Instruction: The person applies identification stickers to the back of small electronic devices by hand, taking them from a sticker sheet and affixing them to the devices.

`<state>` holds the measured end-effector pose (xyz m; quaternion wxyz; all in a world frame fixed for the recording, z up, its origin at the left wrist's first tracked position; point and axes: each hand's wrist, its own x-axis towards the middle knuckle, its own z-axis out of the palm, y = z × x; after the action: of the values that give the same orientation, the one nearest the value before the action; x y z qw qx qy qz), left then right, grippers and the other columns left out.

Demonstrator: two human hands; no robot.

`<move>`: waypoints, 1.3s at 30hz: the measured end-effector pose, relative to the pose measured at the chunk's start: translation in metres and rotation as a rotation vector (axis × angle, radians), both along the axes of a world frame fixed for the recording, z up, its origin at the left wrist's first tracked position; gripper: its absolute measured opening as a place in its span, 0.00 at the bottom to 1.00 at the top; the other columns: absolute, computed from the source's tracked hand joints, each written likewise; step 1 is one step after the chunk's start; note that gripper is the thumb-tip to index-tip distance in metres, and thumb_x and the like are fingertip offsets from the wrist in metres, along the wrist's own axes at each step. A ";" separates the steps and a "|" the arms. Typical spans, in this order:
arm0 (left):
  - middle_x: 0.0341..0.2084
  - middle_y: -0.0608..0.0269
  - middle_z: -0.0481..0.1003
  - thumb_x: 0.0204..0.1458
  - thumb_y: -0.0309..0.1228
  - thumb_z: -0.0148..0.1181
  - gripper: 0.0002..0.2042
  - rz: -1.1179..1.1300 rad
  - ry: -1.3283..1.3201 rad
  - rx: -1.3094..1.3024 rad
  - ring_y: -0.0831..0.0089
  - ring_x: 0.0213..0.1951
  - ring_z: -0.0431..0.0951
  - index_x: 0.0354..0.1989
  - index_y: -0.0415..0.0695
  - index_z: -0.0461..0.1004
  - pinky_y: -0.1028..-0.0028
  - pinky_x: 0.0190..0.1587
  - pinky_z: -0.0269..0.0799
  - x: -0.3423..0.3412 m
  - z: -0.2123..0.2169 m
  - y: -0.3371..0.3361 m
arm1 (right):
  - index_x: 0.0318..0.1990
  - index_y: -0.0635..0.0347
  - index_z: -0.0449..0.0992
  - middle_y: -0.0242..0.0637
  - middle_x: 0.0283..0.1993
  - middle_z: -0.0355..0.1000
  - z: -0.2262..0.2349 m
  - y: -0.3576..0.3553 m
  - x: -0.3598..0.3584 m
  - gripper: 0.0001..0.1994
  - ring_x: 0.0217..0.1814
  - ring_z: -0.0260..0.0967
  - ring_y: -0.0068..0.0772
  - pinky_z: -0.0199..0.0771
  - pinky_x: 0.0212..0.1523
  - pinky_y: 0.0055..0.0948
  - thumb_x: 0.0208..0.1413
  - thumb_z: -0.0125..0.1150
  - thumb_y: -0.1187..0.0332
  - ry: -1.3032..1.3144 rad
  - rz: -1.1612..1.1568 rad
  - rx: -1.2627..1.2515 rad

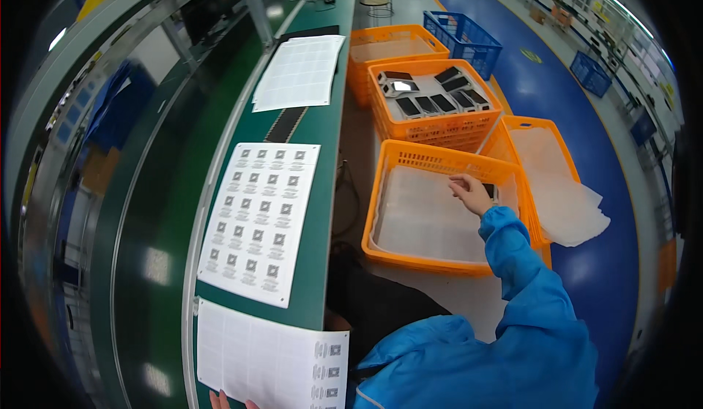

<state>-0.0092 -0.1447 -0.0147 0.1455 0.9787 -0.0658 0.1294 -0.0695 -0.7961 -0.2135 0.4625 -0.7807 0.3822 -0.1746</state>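
Observation:
My right hand (pixel 471 193) reaches into the near orange crate (pixel 432 158), fingers curled low over the white foam sheet (pixel 421 218) that lines it. A small dark flat item (pixel 490 189) shows just behind the hand by the crate's right wall; whether the hand grips it is hidden. Only the fingertips of my left hand (pixel 222 401) show at the bottom edge, touching the lower edge of a white label sheet (pixel 271 358) on the green bench (pixel 322 211). My blue sleeve (pixel 512 262) runs up from the lower right.
A second label sheet (pixel 260 218) with square code stickers lies mid-bench and a blank sheet (pixel 300 72) farther up. Behind are an orange crate of dark flat devices (pixel 432 101), another orange crate (pixel 392 43), a crate of foam sheets (pixel 545 167) and blue crates (pixel 463 37) on the blue floor.

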 end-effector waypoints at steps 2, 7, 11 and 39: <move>0.68 0.33 0.66 0.71 0.39 0.59 0.26 -0.131 0.039 0.057 0.36 0.69 0.67 0.68 0.31 0.69 0.46 0.72 0.61 0.022 -0.008 -0.033 | 0.60 0.60 0.80 0.46 0.53 0.82 -0.084 -0.074 -0.097 0.20 0.48 0.82 0.37 0.84 0.49 0.36 0.66 0.66 0.60 0.196 -0.268 0.024; 0.71 0.35 0.63 0.71 0.38 0.58 0.26 -0.128 0.039 0.077 0.40 0.71 0.65 0.70 0.31 0.66 0.47 0.73 0.60 0.048 -0.055 -0.039 | 0.61 0.57 0.81 0.46 0.54 0.82 -0.197 -0.074 -0.187 0.21 0.53 0.82 0.42 0.82 0.55 0.40 0.64 0.66 0.59 0.663 -0.344 0.308; 0.73 0.38 0.61 0.72 0.35 0.57 0.28 -0.142 0.033 0.120 0.43 0.73 0.64 0.74 0.33 0.60 0.49 0.74 0.61 0.044 -0.064 -0.025 | 0.71 0.53 0.72 0.45 0.65 0.77 -0.262 -0.050 -0.168 0.27 0.66 0.75 0.48 0.76 0.66 0.46 0.67 0.64 0.56 0.449 -0.589 0.782; 0.63 0.37 0.69 0.76 0.45 0.46 0.27 -0.071 0.128 0.209 0.45 0.67 0.67 0.66 0.29 0.67 0.51 0.73 0.60 0.061 -0.055 -0.064 | 0.68 0.60 0.68 0.41 0.66 0.72 -0.398 -0.203 -0.111 0.24 0.61 0.73 0.41 0.77 0.62 0.41 0.74 0.60 0.54 -0.465 -1.406 0.475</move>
<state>0.0521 -0.2090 -0.0692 0.0511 0.9918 -0.1040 0.0539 -0.1802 -0.9994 -0.6111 0.4663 -0.1779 0.7080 -0.4996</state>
